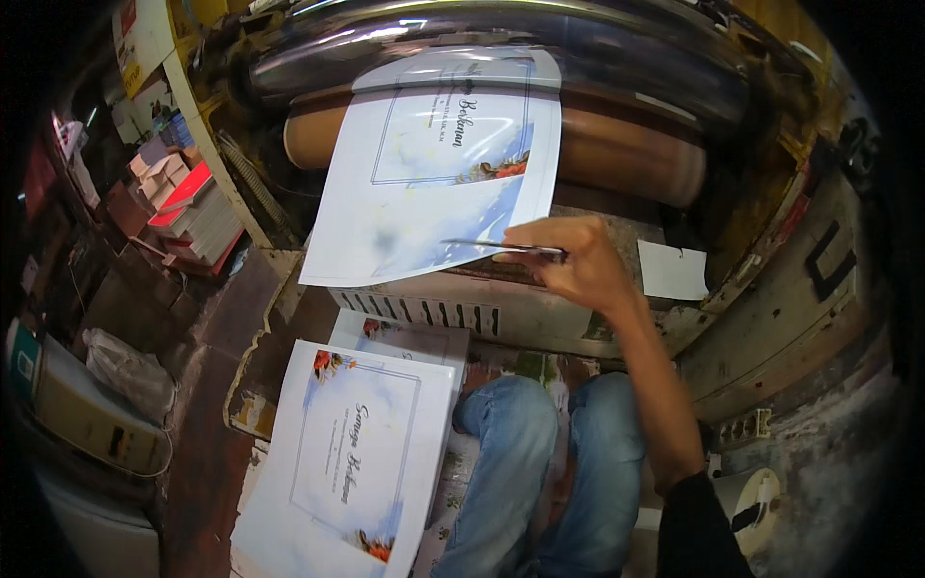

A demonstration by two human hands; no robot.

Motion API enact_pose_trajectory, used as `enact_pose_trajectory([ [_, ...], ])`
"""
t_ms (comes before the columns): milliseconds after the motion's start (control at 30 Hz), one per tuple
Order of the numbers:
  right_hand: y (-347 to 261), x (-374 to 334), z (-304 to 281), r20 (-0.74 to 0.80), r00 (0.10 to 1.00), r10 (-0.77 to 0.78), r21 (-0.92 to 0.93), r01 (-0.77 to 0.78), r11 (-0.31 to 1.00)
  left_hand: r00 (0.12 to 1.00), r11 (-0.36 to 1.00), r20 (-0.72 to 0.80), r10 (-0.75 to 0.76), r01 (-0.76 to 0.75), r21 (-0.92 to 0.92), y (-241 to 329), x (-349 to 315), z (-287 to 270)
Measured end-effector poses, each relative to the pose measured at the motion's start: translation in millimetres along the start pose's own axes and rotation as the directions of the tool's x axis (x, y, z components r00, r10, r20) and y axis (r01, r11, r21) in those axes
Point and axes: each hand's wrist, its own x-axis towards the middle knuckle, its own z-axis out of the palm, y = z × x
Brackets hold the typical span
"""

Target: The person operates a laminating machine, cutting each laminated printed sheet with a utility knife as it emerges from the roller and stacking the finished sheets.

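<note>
A printed sheet (pixel 352 226) with a blue border and red flowers hangs glossy from between the rollers of a machine, its lower edge curving toward me. At the sheet's lower right side, my right hand (pixel 583 255) is closed on a thin, pointed metal blade (pixel 477 247), whose exact kind I cannot make out. The blade points left, across the front of the sheet. Above, the sheet bends round a shiny metal roller (pixel 636 82) and passes in front of a brown roller (pixel 636 159). My left hand is not in view.
A stack of similar printed sheets (pixel 376 443) lies at lower left beside my knees. A white paper piece (pixel 673 271) rests right of my hand, near the machine's metal side panel (pixel 771 318). Red-topped stacks (pixel 198 217) stand far left. A white roll (pixel 752 506) sits lower right.
</note>
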Motion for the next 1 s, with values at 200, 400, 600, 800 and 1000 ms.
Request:
enact_pose_trajectory([
  [200,-41,-55,11,-0.093,0.934,0.345,0.078,-0.338,0.938,0.893,0.6,0.064,0.446,-0.245,-0.762,114,-25,120],
  [400,-42,-45,20,-0.127,0.948,0.292,0.13,-0.276,0.952,0.856,0.448,0.192,0.48,-0.051,-0.893,182,92,163],
  [600,-21,-31,22,-0.087,0.976,0.197,0.109,-0.188,0.976,0.931,0.508,0.179,0.319,-0.008,-0.862,259,108,186],
  [800,-11,-24,14,-0.057,0.95,0.306,0.108,-0.299,0.948,0.681,0.771,-0.641,0.354,-0.6,-0.213,296,76,238],
  [1000,-4,-19,4,-0.001,0.902,0.433,0.181,-0.425,0.887,0.681,0.63,-0.31,0.664,-0.286,0.722,334,-2,308],
])
